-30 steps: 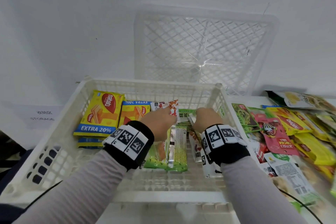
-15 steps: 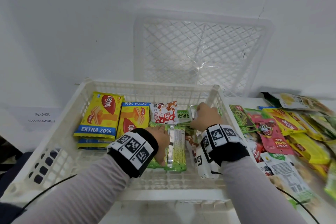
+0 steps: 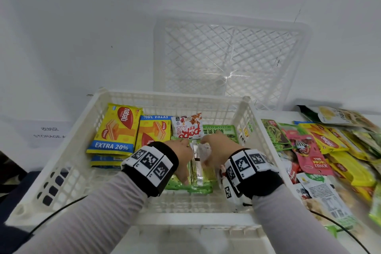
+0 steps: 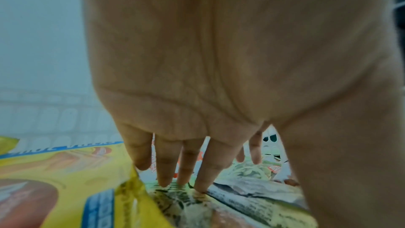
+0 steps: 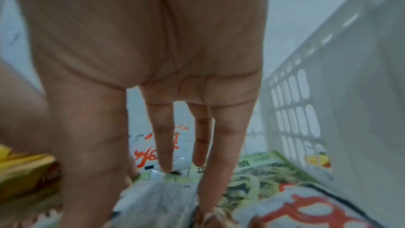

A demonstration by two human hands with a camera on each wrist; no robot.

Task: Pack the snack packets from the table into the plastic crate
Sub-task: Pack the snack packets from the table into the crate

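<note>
- Green snack packets (image 3: 198,173) lie mid-crate (image 3: 68,150), under both hands.
- Left hand (image 3: 181,156): straight fingers (image 4: 203,167) touch a packet.
- Right hand (image 3: 218,150): fingers (image 5: 163,138) extended, tips on the packets.

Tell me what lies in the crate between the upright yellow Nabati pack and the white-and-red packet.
A second yellow Nabati pack, turned upside down, lies between the upright Nabati pack and the white-and-red packet. The head view shows it.

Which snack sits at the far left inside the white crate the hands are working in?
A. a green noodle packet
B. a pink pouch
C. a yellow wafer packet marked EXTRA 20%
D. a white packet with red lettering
C: in the head view the yellow wafer packet lies nearest the left wall of the crate, with the white and green packets farther right.
</note>
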